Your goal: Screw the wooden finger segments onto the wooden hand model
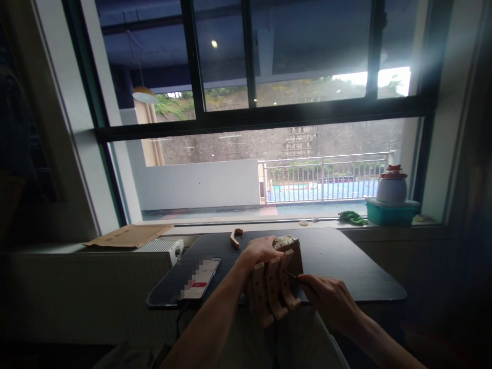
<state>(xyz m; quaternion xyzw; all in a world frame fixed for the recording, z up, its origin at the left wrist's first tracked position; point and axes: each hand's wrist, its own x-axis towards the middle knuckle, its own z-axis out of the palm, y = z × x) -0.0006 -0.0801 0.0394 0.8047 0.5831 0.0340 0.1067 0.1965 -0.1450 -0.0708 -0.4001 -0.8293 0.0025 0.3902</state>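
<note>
Three curved tan wooden bars with dark round holes stand side by side, tilted, at the near edge of a black tabletop, in front of a brown block with a shiny top. The right hand is closed on a slim dark tool, its tip at the rightmost bar; the left hand lies at the bars' upper ends, fingers hidden — whether they clamp cannot be told. The step appears to be tool work on that bar; the next move calls for steady support and an aligned tip. Beyond — a loose, curved brown wooden piece; farther, a teal plastic box.
</note>
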